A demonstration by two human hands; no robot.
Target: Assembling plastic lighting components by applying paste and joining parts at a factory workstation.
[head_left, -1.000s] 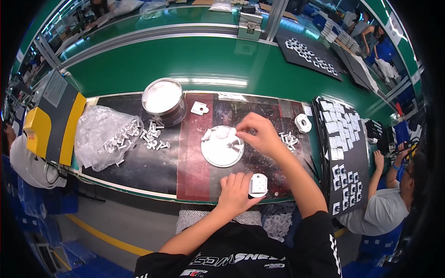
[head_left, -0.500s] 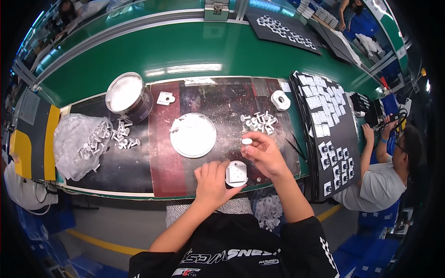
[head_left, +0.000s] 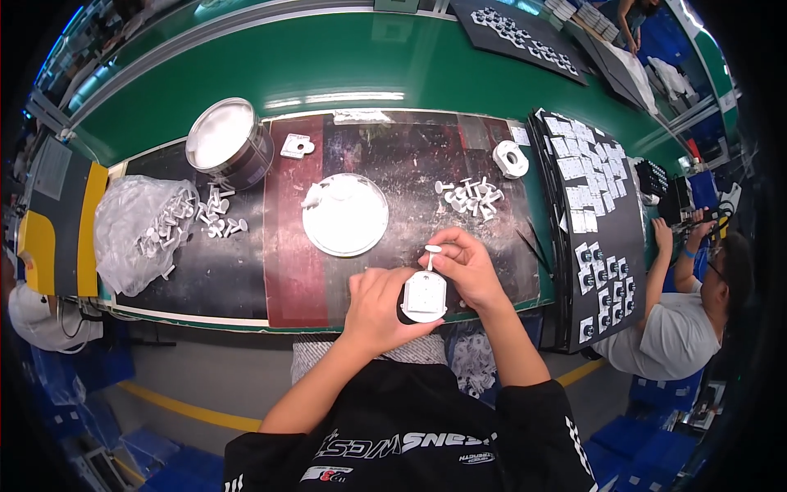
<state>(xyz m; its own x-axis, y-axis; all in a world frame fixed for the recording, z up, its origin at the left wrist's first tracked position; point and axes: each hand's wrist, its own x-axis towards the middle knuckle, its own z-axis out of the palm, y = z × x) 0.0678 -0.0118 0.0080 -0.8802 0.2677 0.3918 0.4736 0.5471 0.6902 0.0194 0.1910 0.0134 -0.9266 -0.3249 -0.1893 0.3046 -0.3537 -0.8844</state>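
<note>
The left hand (head_left: 379, 305) is closed around a small white rectangular housing (head_left: 425, 296), gripping it from the left and below at the near edge of the workbench, just above the person's torso. The right hand (head_left: 466, 266) holds a small white T-shaped pin (head_left: 431, 255) pinched between thumb and fingertips; its flat head faces away from the person and its stem points down, meeting the top of the housing. The remaining fingers of the right hand are curled inward. Both hands touch each other around the housing.

The work surface is a dark, worn mat (head_left: 410, 164) with a red strip (head_left: 287, 246) on its left half. A round white dish (head_left: 345, 215) lies just beyond the hands, with white paste smeared on its far-left rim. A loose group of white pins (head_left: 470, 197) lies to the right of the dish. An open metal can (head_left: 229, 144) containing white material stands at the far left, with a small white bracket (head_left: 296, 147) beside it. A clear plastic bag (head_left: 135, 230) with more white pins spilling from it lies at the left. A white ring-shaped part (head_left: 511, 158) sits at the far right of the mat. A black tray (head_left: 594, 213) carrying rows of white parts lies to the right. A second person (head_left: 689, 303) sits at the right end of the bench.
</note>
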